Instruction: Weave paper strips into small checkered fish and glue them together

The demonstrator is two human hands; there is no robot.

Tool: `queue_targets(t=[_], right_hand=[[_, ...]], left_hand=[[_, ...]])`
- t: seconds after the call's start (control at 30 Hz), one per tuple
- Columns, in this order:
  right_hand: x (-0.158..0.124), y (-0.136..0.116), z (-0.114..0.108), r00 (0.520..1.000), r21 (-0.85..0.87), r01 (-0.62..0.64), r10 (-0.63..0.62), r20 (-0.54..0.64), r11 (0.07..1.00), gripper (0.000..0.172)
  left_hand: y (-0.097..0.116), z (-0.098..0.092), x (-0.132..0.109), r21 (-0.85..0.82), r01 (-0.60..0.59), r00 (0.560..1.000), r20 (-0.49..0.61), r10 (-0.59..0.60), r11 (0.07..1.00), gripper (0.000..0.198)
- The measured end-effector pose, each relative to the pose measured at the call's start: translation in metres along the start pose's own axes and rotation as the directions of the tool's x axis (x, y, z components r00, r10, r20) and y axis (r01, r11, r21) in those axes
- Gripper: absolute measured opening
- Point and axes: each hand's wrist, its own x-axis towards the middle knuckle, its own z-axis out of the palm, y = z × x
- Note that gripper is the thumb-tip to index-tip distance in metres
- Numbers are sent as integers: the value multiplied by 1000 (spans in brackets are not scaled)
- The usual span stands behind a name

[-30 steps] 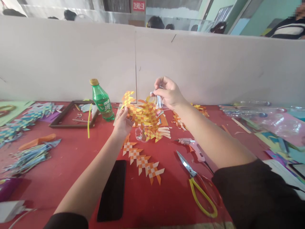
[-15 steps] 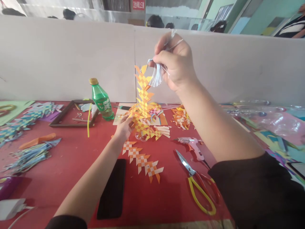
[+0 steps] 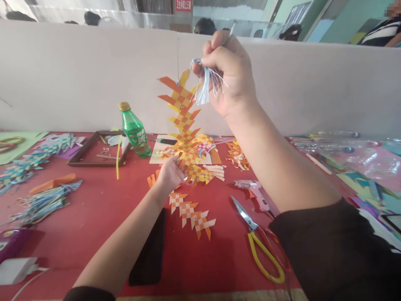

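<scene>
My right hand (image 3: pixel 233 73) is raised in front of the white panel, with its fingers closed on a pale blue tassel (image 3: pixel 204 90). Loose tassel threads fan out below the fingers. Close beside it hangs a string of woven orange-and-yellow paper fish (image 3: pixel 184 121), reaching down to the tabletop. My left hand (image 3: pixel 172 173) is at the string's lower part, fingers apart against the paper; some fingertips are hidden. Below it, an orange-and-white woven paper fish string (image 3: pixel 189 212) lies flat on the red table (image 3: pixel 225 259).
A green bottle (image 3: pixel 136 133) stands beside a brown frame (image 3: pixel 94 163). Scissors (image 3: pixel 255 234), a pink glue gun (image 3: pixel 253 192) and a black phone (image 3: pixel 148 251) lie nearer me. Paper scraps (image 3: pixel 238 154) are behind; blue tassels (image 3: pixel 50 202) lie left. A white panel (image 3: pixel 94 75) closes the back.
My right hand has risen slightly with the tassel. The paper fish string has lifted and spread, showing more of its length. My left hand has moved right and a little down.
</scene>
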Motion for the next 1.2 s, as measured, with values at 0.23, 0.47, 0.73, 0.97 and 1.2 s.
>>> queue_targets(t=[0.23, 0.47, 0.73, 0.97, 1.2], right_hand=[[-22, 27, -12, 1000, 50, -18, 19, -20, 999, 21], [-90, 62, -67, 989, -661, -55, 131, 66, 748, 6], [-126, 38, -66, 937, -916, 349, -92, 337, 198, 26], [-121, 53, -54, 851, -802, 79, 378, 363, 592, 49], [-114, 61, -62, 841, -745, -55, 434, 324, 664, 22]], left_hand=[[0, 7, -9, -2, -172, 985, 24, 172, 985, 42], [6, -2, -14, 136, -392, 914, -60, 402, 910, 31], [1, 0, -29, 332, -468, 883, 131, 452, 819, 31], [2, 1, -37, 407, -443, 895, 255, 366, 799, 33], [6, -9, -36, 418, -440, 898, 193, 396, 794, 34]])
